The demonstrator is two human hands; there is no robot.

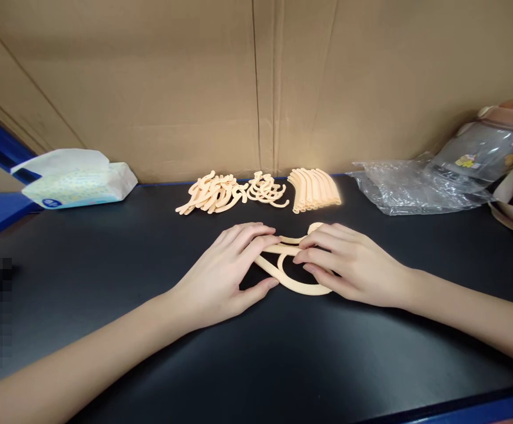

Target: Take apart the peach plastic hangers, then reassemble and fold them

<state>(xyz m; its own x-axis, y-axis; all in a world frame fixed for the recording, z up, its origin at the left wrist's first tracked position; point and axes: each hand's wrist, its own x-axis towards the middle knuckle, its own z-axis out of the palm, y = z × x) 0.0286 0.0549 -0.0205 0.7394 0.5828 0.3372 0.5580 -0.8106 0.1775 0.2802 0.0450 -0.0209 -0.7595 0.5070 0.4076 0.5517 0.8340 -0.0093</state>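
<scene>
Between my hands, a cream curved plastic frame (303, 287) lies low over the black table, with an outer bow and a smaller curved strip inside. My left hand (234, 268) holds its left end, fingers over the far side and thumb on the near side. From the right, my right hand (353, 265) grips the frame with bent fingers over its right part. A rounded cream end (315, 227) shows just beyond the right fingers. Both hands hide the ends of the frame, so how its parts join there cannot be seen.
Along the back of the black table (256, 365) lie a pile of cream curved pieces (214, 193), a pile of small cream hooks (267, 189) and a stack of cream tubes (314, 189). A tissue pack (79, 182) is left; a clear plastic bag (415, 185) and a bottle (481, 150) are right.
</scene>
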